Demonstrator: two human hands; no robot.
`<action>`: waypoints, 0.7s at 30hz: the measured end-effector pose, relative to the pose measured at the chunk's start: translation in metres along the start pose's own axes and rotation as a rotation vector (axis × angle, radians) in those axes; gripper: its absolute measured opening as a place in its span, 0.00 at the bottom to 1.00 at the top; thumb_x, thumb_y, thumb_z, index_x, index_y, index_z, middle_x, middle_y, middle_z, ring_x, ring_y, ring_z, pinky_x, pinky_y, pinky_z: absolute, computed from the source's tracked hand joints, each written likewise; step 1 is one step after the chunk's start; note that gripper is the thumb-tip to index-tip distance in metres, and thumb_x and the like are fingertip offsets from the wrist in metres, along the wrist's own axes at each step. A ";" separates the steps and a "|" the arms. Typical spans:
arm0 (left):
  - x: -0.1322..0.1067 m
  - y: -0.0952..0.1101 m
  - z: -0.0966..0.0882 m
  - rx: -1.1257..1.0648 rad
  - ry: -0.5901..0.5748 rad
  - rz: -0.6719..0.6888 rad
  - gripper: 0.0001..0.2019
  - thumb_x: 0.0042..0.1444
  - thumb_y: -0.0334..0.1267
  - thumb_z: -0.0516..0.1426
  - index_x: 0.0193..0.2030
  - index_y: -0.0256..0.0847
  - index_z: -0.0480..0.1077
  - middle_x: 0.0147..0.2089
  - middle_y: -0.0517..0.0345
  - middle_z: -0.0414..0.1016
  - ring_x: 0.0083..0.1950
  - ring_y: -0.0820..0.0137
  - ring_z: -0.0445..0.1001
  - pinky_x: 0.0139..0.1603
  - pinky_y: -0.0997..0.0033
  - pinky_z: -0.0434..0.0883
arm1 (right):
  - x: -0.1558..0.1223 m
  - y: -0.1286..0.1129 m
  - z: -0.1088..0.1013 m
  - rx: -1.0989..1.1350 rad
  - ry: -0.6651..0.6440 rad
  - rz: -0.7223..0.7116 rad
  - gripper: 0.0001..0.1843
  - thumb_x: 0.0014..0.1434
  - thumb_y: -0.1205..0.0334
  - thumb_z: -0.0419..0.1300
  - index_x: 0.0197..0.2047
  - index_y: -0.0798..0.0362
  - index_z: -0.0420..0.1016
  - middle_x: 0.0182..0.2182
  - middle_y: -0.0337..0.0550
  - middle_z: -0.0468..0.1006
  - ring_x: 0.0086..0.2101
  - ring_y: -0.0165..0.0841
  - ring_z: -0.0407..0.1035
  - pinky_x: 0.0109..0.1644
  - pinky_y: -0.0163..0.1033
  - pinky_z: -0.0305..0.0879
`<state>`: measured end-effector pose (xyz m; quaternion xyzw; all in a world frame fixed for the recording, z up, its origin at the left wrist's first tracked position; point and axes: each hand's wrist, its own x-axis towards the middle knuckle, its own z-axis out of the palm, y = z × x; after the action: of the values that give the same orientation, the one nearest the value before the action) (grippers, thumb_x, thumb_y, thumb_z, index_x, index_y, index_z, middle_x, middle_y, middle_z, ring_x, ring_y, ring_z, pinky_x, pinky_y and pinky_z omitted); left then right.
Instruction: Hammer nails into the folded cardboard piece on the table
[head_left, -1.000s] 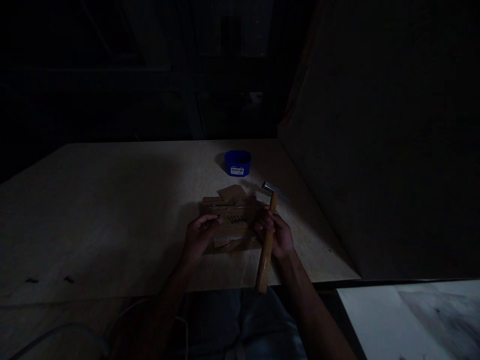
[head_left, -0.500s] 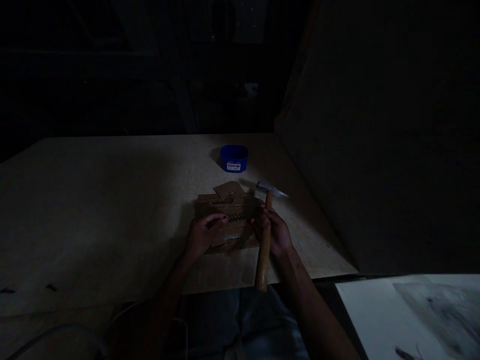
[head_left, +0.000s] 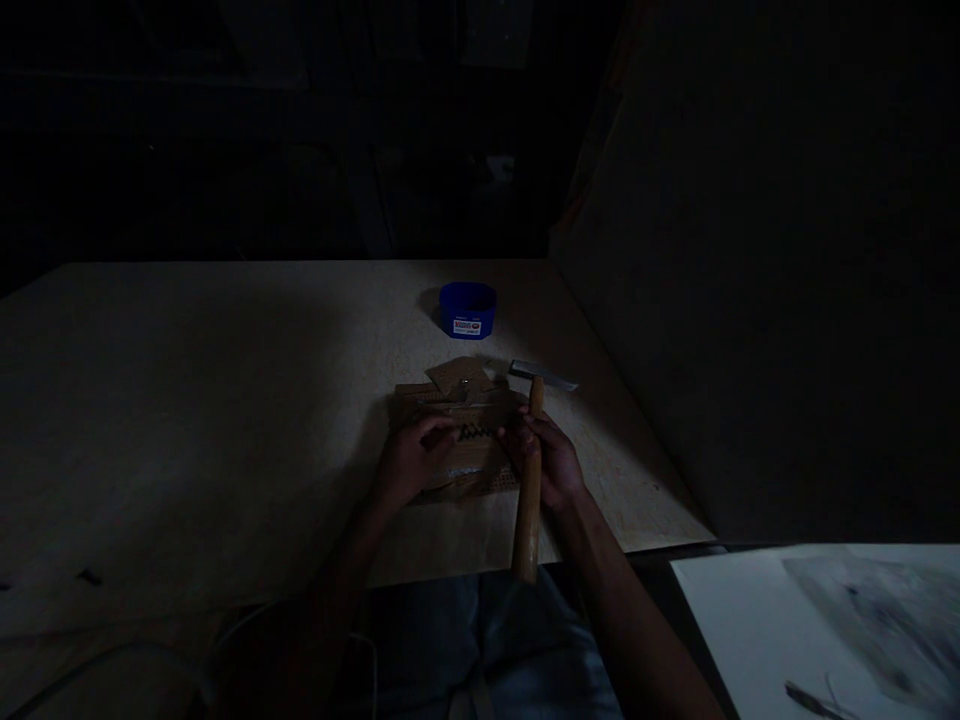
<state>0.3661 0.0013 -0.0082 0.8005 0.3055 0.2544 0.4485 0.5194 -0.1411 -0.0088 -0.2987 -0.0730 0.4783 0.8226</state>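
A hammer (head_left: 529,510) with a wooden handle and a metal head is in my right hand (head_left: 559,462). Its head points away from me and the handle's end hangs near the table edge. The right fingertips also reach in toward a small dark zigzag strip (head_left: 478,432). My left hand (head_left: 411,455) is at the strip's other end, thumb and fingers drawn together; dim light hides what is between them. Under both hands lies layered brown cardboard (head_left: 480,485). A smaller cardboard piece (head_left: 454,375) with a shiny spot rests at its far side.
Beyond the cardboard stands a blue plastic tub (head_left: 466,318) with a white label. The pale table (head_left: 225,420) meets a dark upright panel (head_left: 750,300) on the right. A white surface (head_left: 739,610) is at lower right. A small dark piece (head_left: 90,577) lies at left.
The left fingers have shifted slightly in toward the dark strip. My right hand still holds the hammer in nearly the same place. The view has tilted a little.
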 end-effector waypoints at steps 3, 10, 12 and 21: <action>0.004 -0.002 0.000 0.073 -0.065 0.109 0.07 0.55 0.35 0.61 0.40 0.43 0.80 0.42 0.54 0.81 0.45 0.64 0.78 0.48 0.64 0.73 | 0.000 -0.001 0.001 -0.001 0.009 0.006 0.06 0.56 0.71 0.63 0.37 0.53 0.74 0.18 0.29 0.66 0.18 0.25 0.58 0.46 0.42 0.77; 0.004 0.001 -0.001 0.268 -0.100 0.182 0.07 0.58 0.31 0.59 0.39 0.40 0.80 0.40 0.53 0.79 0.43 0.65 0.78 0.47 0.64 0.75 | -0.001 -0.001 0.003 0.000 -0.002 0.010 0.06 0.56 0.71 0.63 0.37 0.53 0.74 0.18 0.29 0.66 0.18 0.25 0.57 0.48 0.44 0.77; 0.003 0.006 -0.001 0.366 -0.100 0.180 0.08 0.58 0.31 0.59 0.39 0.41 0.80 0.41 0.52 0.79 0.43 0.65 0.78 0.47 0.64 0.75 | -0.001 -0.001 0.002 0.005 -0.002 0.013 0.06 0.55 0.71 0.63 0.37 0.53 0.74 0.18 0.29 0.65 0.17 0.25 0.57 0.48 0.45 0.77; 0.005 0.022 -0.016 0.647 -0.161 0.094 0.08 0.60 0.32 0.58 0.40 0.43 0.79 0.43 0.54 0.82 0.41 0.65 0.80 0.42 0.69 0.73 | 0.000 0.000 0.000 0.010 0.007 0.019 0.07 0.55 0.71 0.64 0.37 0.53 0.74 0.18 0.29 0.66 0.17 0.25 0.57 0.46 0.44 0.77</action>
<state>0.3643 0.0046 0.0188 0.9320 0.2969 0.1005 0.1818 0.5195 -0.1411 -0.0090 -0.2970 -0.0650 0.4855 0.8197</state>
